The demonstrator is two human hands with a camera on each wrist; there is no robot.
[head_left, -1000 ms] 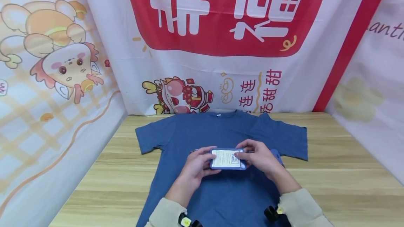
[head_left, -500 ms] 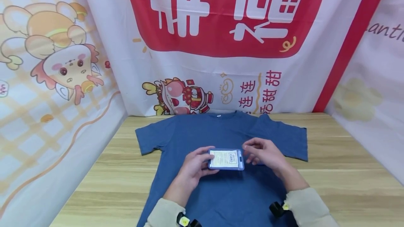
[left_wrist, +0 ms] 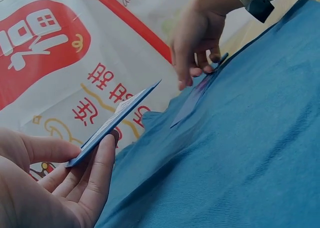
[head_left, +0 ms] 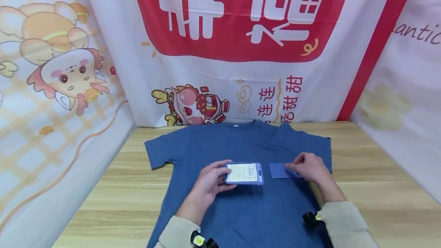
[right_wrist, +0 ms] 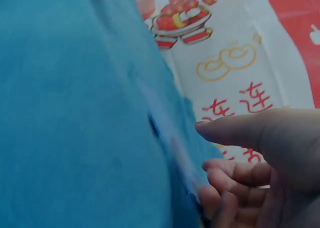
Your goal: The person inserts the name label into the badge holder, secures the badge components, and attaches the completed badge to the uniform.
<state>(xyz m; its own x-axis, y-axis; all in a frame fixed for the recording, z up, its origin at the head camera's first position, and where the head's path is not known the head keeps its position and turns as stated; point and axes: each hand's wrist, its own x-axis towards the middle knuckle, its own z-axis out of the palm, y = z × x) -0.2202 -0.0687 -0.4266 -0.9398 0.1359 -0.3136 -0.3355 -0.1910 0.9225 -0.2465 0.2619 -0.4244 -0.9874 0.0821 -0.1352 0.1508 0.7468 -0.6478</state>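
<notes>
My left hand (head_left: 211, 181) pinches a blue-framed ID card holder (head_left: 243, 173) between thumb and fingers, above the shirt. The white card inside carries printed text. Seen edge-on in the left wrist view, the holder (left_wrist: 117, 120) tilts upward. A flat, rectangular blue piece (head_left: 280, 170) lies on the blue T-shirt (head_left: 237, 141), to the right of the holder. My right hand (head_left: 310, 167) is over its right end. In the right wrist view the thumb stands apart from the piece (right_wrist: 167, 128), while the loosely bent fingers are at its edge; blur hides the exact contact.
The T-shirt lies spread on a wooden table (head_left: 113, 186), sleeves out to both sides. Printed cloth walls (head_left: 241, 72) stand behind and at the sides. Something small and metallic shows beside my left hand. Black straps are on both wrists.
My right hand has let go of the card holder and moved right to the flat blue piece, which now shows more fully. My left hand still holds the card holder.
</notes>
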